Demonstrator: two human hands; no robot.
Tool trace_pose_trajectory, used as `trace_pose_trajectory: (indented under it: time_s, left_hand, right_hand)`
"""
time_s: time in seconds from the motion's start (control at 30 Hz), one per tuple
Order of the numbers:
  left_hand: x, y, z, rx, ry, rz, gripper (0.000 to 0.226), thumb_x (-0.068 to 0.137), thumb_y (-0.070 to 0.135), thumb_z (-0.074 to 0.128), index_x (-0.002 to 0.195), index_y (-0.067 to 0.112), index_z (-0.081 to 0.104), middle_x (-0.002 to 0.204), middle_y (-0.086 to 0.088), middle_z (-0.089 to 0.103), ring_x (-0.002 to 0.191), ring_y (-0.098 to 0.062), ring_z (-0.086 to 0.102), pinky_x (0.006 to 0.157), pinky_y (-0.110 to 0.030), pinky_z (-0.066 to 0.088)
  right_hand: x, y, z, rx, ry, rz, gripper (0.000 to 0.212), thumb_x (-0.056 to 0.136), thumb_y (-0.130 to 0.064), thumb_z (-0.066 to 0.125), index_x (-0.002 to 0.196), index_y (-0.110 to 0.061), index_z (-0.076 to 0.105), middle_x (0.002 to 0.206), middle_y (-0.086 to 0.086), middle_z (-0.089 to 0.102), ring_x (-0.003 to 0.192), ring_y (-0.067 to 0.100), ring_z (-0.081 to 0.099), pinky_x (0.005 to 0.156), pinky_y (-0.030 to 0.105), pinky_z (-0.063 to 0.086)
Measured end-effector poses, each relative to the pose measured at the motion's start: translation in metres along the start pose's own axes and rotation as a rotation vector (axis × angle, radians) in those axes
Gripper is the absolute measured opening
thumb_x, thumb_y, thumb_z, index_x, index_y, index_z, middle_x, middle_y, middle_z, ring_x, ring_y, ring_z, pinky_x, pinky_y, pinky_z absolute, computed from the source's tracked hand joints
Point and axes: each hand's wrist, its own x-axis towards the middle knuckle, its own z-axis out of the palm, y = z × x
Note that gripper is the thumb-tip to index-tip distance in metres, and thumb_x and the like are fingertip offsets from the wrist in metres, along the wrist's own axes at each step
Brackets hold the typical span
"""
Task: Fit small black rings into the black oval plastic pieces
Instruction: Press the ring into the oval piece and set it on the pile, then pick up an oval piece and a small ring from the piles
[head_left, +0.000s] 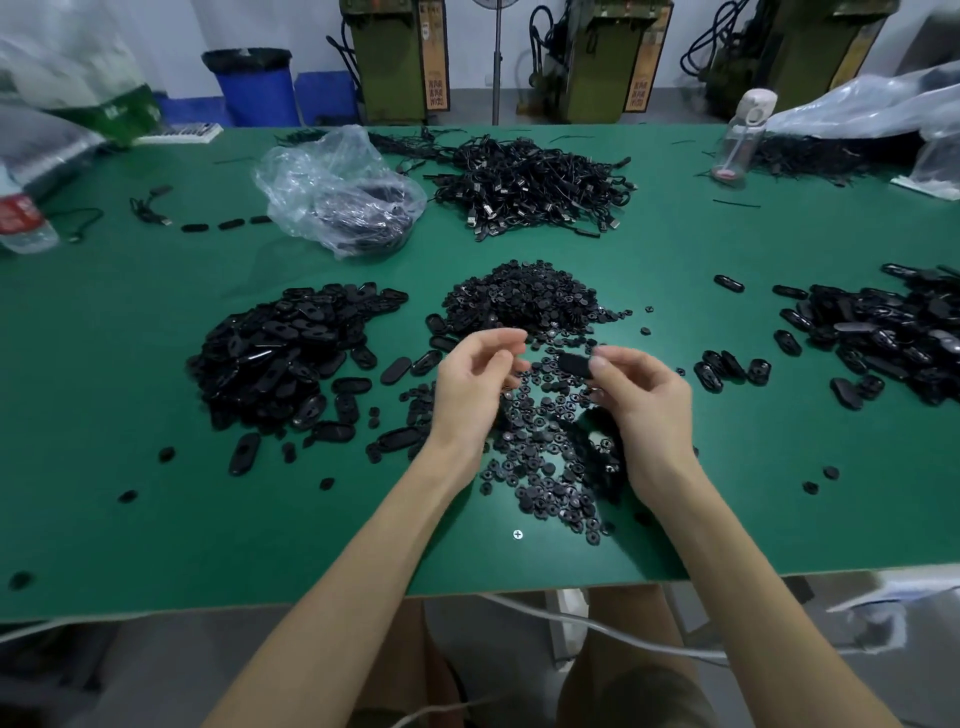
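- Green table (156, 519) carries everything. Its near edge runs under my forearms, and a bare strip of green lies between that edge and the nearest loose rings.
- My right grip (639, 395) pinches one black oval piece (574, 364) between thumb and fingertips, held above the scattered rings (550, 467).
- My left grip (475, 379) hovers just beside it, not touching the piece, with fingers curled toward the thumb. Perhaps a ring sits between them, but I cannot tell.
- Just beyond both hands, at the table's middle, lies the ring heap (524, 301).
- To the left lies the oval pile (291, 353). To the right a second oval pile (883, 338) runs out past the frame's edge. Stray ovals lie between the piles and my hands.
- Open green lies left of the left-hand pile.
- More open green forms a band between the ring heap and the far cable heap (530, 187) with the plastic bag (332, 192) beside it.
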Motion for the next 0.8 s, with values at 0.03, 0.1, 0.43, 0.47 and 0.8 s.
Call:
trace_pose_trajectory:
  time_s: [0.03,0.1,0.43,0.47,0.8]
  left_hand:
    - [-0.001,0.001,0.002,0.082,-0.001,0.061,0.026,0.104,-0.002,0.051,0.112,0.011,0.072,0.105,-0.002,0.073,0.088,-0.008,0.070,0.078,-0.022,0.056]
    - [0.002,0.008,0.001,0.214,-0.021,0.132,0.026,0.104,-0.002,0.051,0.111,0.011,0.071,0.105,0.000,0.072,0.087,-0.004,0.070,0.080,-0.021,0.056]
    - [0.048,0.018,-0.097,1.401,0.303,0.152,0.035,0.093,-0.009,0.056,0.126,0.000,0.058,0.135,-0.021,0.049,0.126,-0.036,0.042,0.109,-0.045,0.035]
    - [0.051,0.019,-0.104,1.471,0.319,0.119,0.034,0.092,-0.008,0.058,0.125,-0.001,0.057,0.136,-0.023,0.047,0.126,-0.039,0.040,0.108,-0.047,0.033]
    - [0.066,0.020,-0.143,1.497,0.257,0.115,0.018,0.098,-0.001,0.066,0.115,-0.005,0.069,0.121,-0.028,0.060,0.122,-0.042,0.045,0.091,-0.048,0.047]
  right_hand:
    - [0.000,0.002,0.003,-0.148,-0.010,-0.078,0.009,0.095,-0.011,0.073,0.103,-0.014,0.075,0.088,-0.004,0.074,0.081,0.011,0.066,0.077,0.023,0.058]
    - [0.000,-0.003,0.005,-0.229,-0.025,-0.133,0.008,0.094,-0.010,0.074,0.101,-0.014,0.075,0.091,-0.001,0.075,0.082,0.010,0.067,0.073,0.021,0.057]
    - [0.040,-0.050,-0.086,-0.824,0.224,-0.255,0.020,0.094,-0.001,0.068,0.112,-0.007,0.073,0.102,0.010,0.074,0.090,0.022,0.068,0.088,0.032,0.054]
    - [0.044,-0.053,-0.095,-0.910,0.257,-0.289,0.020,0.094,-0.001,0.067,0.112,-0.005,0.074,0.102,0.013,0.074,0.090,0.022,0.067,0.089,0.031,0.052]
    - [0.048,-0.042,-0.133,-1.543,0.125,-0.359,0.020,0.099,0.000,0.058,0.113,0.007,0.071,0.115,0.025,0.060,0.111,0.043,0.050,0.085,0.054,0.051]
